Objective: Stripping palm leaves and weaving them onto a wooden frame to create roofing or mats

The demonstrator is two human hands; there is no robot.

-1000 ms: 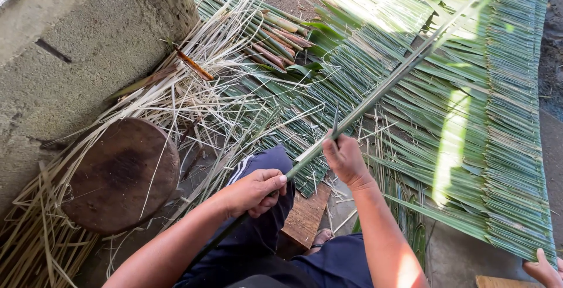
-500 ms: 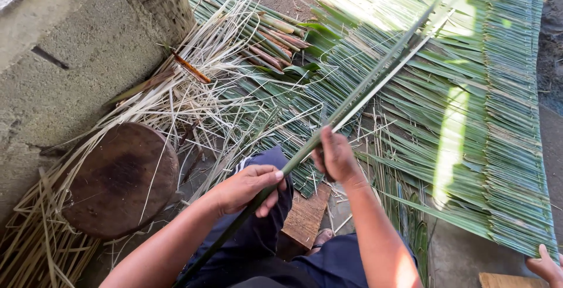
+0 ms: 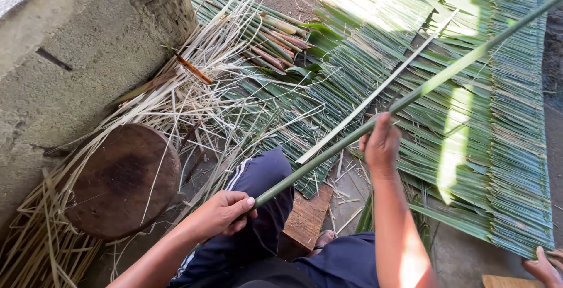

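Hands have slid apart along one long green palm stalk [image 3: 375,121]: left hand [image 3: 220,212] now wraps its grip round the butt end, right hand [image 3: 381,144] pinches it farther up, so the stalk reaches higher across the woven leaf mat [image 3: 498,147]. One round wooden block [image 3: 120,179] lies left; another person's hand [image 3: 542,267] shows bottom right.

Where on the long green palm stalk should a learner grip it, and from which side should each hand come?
Grip the green palm stalk at two spaced points: the left hand wrapping its near cut end from the side, the right hand closing on it farther up. It is long, thin and slanted, so one grip would probably let it sag.
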